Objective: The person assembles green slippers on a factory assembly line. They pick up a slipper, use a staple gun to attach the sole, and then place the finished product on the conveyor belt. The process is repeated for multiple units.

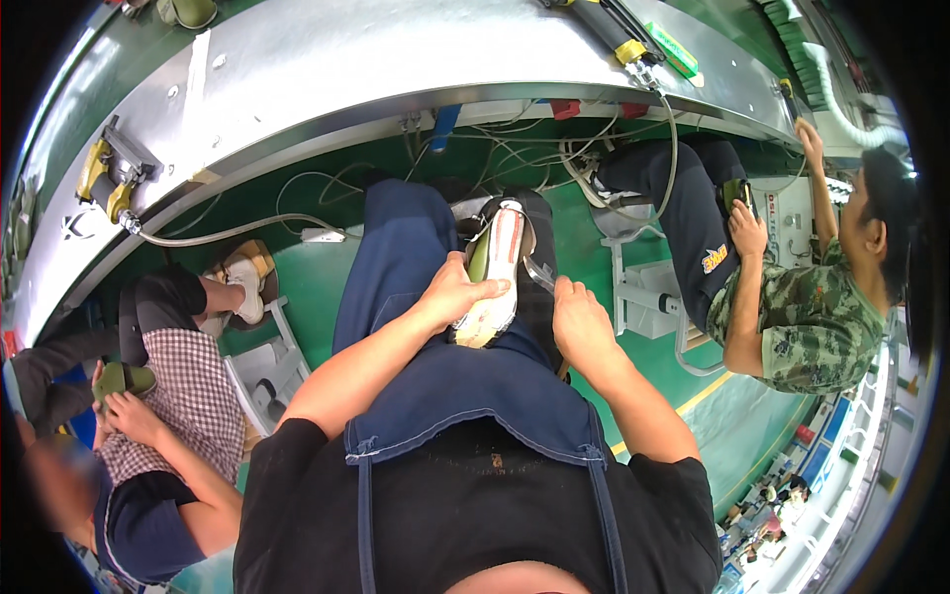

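Note:
An unfinished shoe [505,247] rests on my lap, its underside turned up. That underside is whitish with a reddish strip toward the far end, and a green upper shows along its left side. My left hand [455,295] is wrapped around the shoe's near left part, thumb lying across the underside. In my right hand [582,319] is a slim metal hand tool [539,274], its tip close to the shoe's right edge; its exact kind is unclear. A dark blue apron [475,396] covers my lap.
A metal bench [327,64] curves across the far side, bearing yellow-and-black air tools [618,40] with hoses [257,236]. At left, a person [188,416] holds a green shoe piece [124,381]. Another person [802,317] sits at right, beside a grey stool [648,297].

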The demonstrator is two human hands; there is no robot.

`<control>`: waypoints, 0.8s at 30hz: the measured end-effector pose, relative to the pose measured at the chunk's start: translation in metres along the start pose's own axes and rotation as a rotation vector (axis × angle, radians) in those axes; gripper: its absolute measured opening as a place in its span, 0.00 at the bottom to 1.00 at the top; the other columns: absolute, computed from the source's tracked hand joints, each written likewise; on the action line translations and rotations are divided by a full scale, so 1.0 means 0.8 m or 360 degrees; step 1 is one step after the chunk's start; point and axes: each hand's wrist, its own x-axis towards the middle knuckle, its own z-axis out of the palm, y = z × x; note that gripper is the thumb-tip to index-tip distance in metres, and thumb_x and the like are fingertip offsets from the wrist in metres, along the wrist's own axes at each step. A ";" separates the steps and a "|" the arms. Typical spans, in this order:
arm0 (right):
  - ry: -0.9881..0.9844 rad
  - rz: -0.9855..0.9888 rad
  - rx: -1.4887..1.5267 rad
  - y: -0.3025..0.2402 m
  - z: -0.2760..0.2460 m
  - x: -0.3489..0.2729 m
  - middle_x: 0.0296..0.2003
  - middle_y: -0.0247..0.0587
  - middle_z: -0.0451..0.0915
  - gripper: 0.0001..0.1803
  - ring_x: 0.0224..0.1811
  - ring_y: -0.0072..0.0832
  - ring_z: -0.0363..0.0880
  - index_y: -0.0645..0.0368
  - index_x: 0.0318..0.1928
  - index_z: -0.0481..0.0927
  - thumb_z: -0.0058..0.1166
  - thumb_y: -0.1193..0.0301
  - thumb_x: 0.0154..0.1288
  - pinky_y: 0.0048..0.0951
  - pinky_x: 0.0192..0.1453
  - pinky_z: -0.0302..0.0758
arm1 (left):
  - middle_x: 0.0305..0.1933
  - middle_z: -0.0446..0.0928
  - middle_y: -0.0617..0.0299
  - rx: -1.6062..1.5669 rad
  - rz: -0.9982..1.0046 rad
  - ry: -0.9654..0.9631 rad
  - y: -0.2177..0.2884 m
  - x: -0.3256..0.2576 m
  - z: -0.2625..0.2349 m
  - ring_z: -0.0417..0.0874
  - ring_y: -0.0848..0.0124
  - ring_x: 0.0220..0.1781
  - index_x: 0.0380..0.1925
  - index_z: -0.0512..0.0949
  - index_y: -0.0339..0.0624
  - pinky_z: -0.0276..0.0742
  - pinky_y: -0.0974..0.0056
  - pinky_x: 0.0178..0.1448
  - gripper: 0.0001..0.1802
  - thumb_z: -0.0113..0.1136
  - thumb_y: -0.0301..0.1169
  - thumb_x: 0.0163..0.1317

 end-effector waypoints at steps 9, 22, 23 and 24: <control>-0.0031 0.0009 -0.0069 0.004 -0.004 0.003 0.42 0.62 0.83 0.09 0.44 0.56 0.88 0.66 0.47 0.71 0.51 0.81 0.67 0.50 0.48 0.87 | 0.51 0.81 0.35 0.0036 -0.0017 0.0019 0.011 -0.002 0.002 0.89 0.57 0.51 0.55 0.67 0.18 0.86 0.59 0.53 0.45 0.83 0.44 0.54; -0.0139 -0.0073 0.0087 0.004 -0.009 0.005 0.39 0.64 0.83 0.08 0.40 0.58 0.88 0.68 0.47 0.71 0.48 0.81 0.68 0.52 0.46 0.86 | 0.54 0.81 0.33 0.0141 -0.0020 0.0044 0.006 0.002 0.002 0.88 0.55 0.54 0.56 0.68 0.16 0.84 0.58 0.58 0.48 0.84 0.46 0.52; -0.0118 -0.0094 0.0047 0.003 -0.009 0.006 0.39 0.63 0.83 0.08 0.39 0.56 0.89 0.67 0.46 0.71 0.49 0.80 0.68 0.50 0.44 0.86 | 0.54 0.81 0.33 0.0167 -0.0025 0.0044 0.005 0.003 0.002 0.88 0.55 0.55 0.56 0.68 0.16 0.84 0.58 0.59 0.48 0.84 0.46 0.52; -0.0097 -0.0115 0.0007 0.001 -0.008 0.006 0.38 0.62 0.83 0.07 0.39 0.54 0.89 0.67 0.46 0.71 0.50 0.80 0.68 0.49 0.43 0.87 | 0.55 0.80 0.34 0.0172 -0.0044 0.0042 0.003 0.003 0.002 0.88 0.55 0.56 0.57 0.68 0.16 0.84 0.58 0.59 0.49 0.83 0.46 0.52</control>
